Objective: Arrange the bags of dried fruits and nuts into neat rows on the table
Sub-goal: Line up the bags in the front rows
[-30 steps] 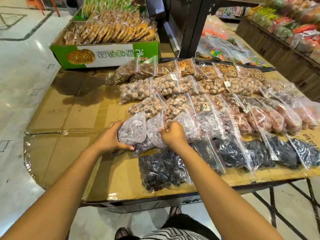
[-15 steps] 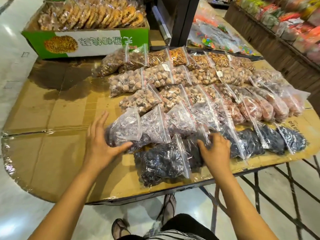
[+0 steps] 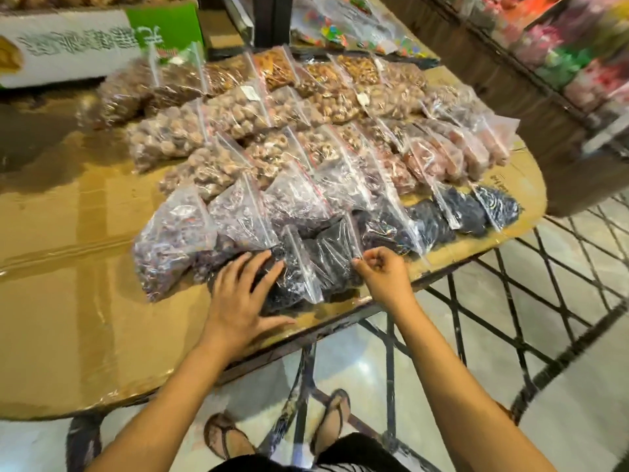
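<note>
The desk (image 3: 85,301), covered in taped cardboard, already carried most of the work. We saw several slanting rows of bags (image 3: 306,131) (pale nuts at the back, pink and purplish fruit in the middle, dark fruit nearest the edge), each bag overlapping its neighbour. We judged the task well along. What was left lay at the near left end of the front row (image 3: 452,212), where two dark bags sat bunched and out of line with the rest. The nearest dark bag (image 3: 292,277) lay close to the desk's front edge, and the next dark bag (image 3: 333,247) leaned against it on the right. The left hand (image 3: 238,301) rested flat on the nearest dark bag, fingers (image 3: 238,267) straight and spread, thumb (image 3: 279,323) out on the cardboard, its grip holding nothing. The right hand (image 3: 384,274) was curled, and its grip seemed to pinch the lower corner of the next dark bag's zip strip (image 3: 352,236).
</note>
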Demonstrator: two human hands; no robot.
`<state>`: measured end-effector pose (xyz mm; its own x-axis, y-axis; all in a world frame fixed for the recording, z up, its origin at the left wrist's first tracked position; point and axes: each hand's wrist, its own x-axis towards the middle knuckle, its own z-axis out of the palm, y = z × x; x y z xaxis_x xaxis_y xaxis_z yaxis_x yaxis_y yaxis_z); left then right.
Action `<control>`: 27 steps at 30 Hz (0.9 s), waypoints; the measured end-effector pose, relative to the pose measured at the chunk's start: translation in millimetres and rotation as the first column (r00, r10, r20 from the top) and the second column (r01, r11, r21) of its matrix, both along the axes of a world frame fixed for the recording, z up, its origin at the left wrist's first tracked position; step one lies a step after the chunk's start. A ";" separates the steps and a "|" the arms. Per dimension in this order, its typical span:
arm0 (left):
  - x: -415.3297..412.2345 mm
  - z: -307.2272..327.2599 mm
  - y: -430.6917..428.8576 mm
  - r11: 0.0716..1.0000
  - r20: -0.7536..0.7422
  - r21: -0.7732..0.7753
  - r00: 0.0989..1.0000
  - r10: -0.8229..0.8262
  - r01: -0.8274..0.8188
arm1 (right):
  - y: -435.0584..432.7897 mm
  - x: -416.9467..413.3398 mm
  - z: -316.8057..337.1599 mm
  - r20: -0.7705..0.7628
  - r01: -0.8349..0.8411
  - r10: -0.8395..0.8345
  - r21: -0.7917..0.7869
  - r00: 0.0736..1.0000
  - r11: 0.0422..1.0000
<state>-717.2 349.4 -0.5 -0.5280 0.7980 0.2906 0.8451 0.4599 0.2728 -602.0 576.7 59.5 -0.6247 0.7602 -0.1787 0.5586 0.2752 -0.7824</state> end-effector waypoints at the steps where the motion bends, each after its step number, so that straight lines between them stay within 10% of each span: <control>1: 0.0 1.3 -0.3 1.000 0.017 -0.031 1.000 0.002 -0.001 | 2.2 -0.7 -1.5 -0.006 -0.019 0.019 -0.011 1.000 1.000; 11: 51.6 41.5 61.8 0.996 -0.071 0.076 0.996 0.057 -0.051 | 63.7 31.8 4.0 -0.121 -0.080 0.090 0.088 0.989 0.993; 20: 61.7 41.6 213.4 0.920 -0.089 -0.387 0.996 0.023 -0.056 | 219.3 89.1 1.1 0.107 0.005 -0.038 0.296 0.994 0.955; 27: 60.4 47.6 232.5 0.932 -0.118 -0.340 0.989 0.094 -0.129 | 271.7 97.2 -12.4 0.117 -0.040 -0.005 0.375 0.993 0.926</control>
<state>-656.8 581.9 47.0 -0.6021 0.7960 0.0626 0.7975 0.6034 -0.0016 -504.8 848.4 47.1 -0.6309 0.7744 0.0477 0.6300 0.5473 -0.5509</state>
